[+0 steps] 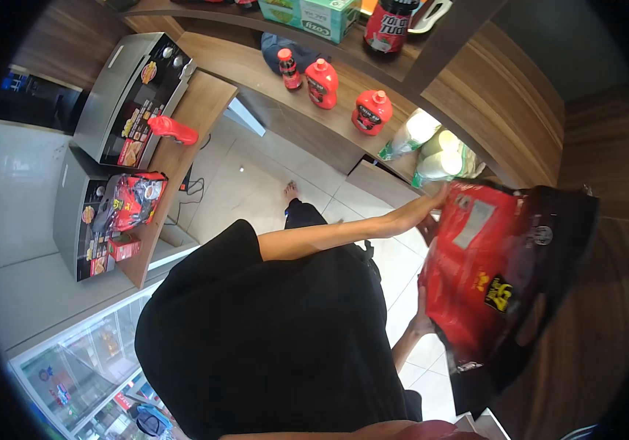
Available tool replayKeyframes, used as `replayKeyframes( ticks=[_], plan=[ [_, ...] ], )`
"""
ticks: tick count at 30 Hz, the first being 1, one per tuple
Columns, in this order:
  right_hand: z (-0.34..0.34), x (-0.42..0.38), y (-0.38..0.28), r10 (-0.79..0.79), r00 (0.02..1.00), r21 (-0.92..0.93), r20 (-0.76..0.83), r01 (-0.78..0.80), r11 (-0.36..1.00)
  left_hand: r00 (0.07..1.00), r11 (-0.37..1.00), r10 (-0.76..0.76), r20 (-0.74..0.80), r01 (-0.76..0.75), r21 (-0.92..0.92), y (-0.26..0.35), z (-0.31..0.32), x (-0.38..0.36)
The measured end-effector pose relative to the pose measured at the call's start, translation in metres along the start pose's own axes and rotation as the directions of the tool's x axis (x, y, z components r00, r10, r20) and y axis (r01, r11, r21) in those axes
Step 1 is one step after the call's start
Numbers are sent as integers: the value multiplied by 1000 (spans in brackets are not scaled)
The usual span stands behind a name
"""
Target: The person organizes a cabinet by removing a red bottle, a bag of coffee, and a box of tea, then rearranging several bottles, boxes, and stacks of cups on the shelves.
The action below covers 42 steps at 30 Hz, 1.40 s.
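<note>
A large red and black coffee bag (pixel 468 271) with a yellow logo is held up at the right, tilted and slightly blurred. My left hand (pixel 435 207) grips its upper left corner, the fingers partly hidden by the bag. Lower down, my right hand (pixel 421 319) holds the bag's near edge, with some fingers out of sight behind it. A dark handle cutout shows on the bag's black side. Just beyond my left hand are sleeves of white cups (pixel 439 165) in plastic wrap on a wooden shelf.
Red sauce bottles (pixel 322 84) stand on the wooden counter (pixel 219 55). At left, two microwaves (pixel 135 103) sit behind a ledge with another red bottle (pixel 173 130) and a similar coffee bag (pixel 138 202). A dark jar (pixel 388 28) and green box (pixel 314 16) occupy the upper shelf. A glass case (pixel 83 359) is lower left.
</note>
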State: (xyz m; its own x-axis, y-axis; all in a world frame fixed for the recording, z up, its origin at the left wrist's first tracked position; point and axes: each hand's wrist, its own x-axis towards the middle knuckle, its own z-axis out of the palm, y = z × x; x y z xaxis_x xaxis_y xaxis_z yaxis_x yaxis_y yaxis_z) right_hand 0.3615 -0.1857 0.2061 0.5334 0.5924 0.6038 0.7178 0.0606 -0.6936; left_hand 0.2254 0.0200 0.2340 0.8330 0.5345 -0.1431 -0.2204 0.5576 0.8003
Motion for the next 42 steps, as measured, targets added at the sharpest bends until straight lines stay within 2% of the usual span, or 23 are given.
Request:
replayKeyframes(
  ticks=[2, 3, 5, 8, 9, 10, 12, 15, 20, 21, 22, 26, 28, 29, 30, 32, 33, 36, 37, 38, 40, 42],
  plan=[
    [-5, -15, 13, -56, 989, -41, 135, 62, 997, 993, 993, -116, -14, 116, 15, -26, -22, -13],
    [-7, -20, 16, -83, 976, -49, 200, 94, 994, 961, 960, -278, -7, 278, -23, -37, -35, -23],
    [-1, -25, 19, -111, 943, -35, 314, 128, 991, 970, 964, -226, -89, 210, -161, -54, -46, -57],
    [36, -21, -4, -117, 891, 13, 439, 124, 992, 926, 925, -294, -235, 214, -314, -88, -81, -91],
    [48, -21, -1, -118, 854, 63, 507, 99, 993, 911, 913, -309, -271, 205, -353, -109, -101, -97],
    [63, -17, -6, -119, 812, 38, 572, 119, 992, 895, 900, -324, -307, 192, -391, -129, -119, -104],
    [99, -1, -35, -141, 721, 133, 679, 68, 989, 859, 875, -329, -392, 121, -469, -141, -147, -117],
    [167, 0, -44, -209, 593, 215, 777, 62, 975, 782, 849, -313, -539, -23, -527, -136, -186, -138],
    [295, -15, -74, -280, 395, 312, 875, -18, 950, 580, 807, -283, -764, -286, -517, -121, -275, -185],
    [320, -20, -88, -238, 378, 292, 895, -94, 952, 533, 800, -281, -798, -330, -502, -115, -295, -195],
    [346, -26, -99, -259, 392, 306, 883, -63, 950, 486, 791, -281, -827, -370, -487, -110, -316, -205],
    [458, -49, -127, -245, 314, 299, 917, -136, 944, 306, 777, -297, -905, -474, -415, -89, -402, -236],
    [507, -56, -149, -196, 257, 271, 946, -300, 915, 230, 778, -300, -926, -502, -377, -78, -445, -248],
    [533, -61, -152, -248, 264, 309, 932, -221, 925, 200, 785, -298, -933, -505, -359, -71, -466, -253],
    [558, -65, -158, -279, 275, 340, 920, -207, 917, 173, 796, -294, -940, -500, -341, -62, -485, -259],
    [600, -72, -170, -327, 296, 390, 897, -186, 902, 151, 827, -277, -949, -465, -315, -40, -511, -269],
    [616, -72, -176, -274, 259, 349, 926, -319, 881, 151, 857, -260, -954, -419, -300, -22, -514, -274],
    [656, -44, -168, -324, 214, 372, 922, -245, 896, 205, 867, -243, -948, -392, -307, 21, -504, -278],
    [653, -28, -184, -254, 142, 290, 957, -368, 884, 222, 866, -216, -951, -407, -291, 29, -497, -275],
    [656, -15, -188, -287, 123, 307, 950, -214, 927, 239, 864, -188, -953, -421, -277, 37, -486, -270],
    [660, -4, -192, -338, 103, 353, 935, -276, 894, 263, 854, -132, -956, -459, -244, 34, -489, -263],
    [670, 4, -197, -388, 100, 401, 916, -250, 882, 276, 831, -83, -958, -511, -220, 29, -493, -255]
  ],
)
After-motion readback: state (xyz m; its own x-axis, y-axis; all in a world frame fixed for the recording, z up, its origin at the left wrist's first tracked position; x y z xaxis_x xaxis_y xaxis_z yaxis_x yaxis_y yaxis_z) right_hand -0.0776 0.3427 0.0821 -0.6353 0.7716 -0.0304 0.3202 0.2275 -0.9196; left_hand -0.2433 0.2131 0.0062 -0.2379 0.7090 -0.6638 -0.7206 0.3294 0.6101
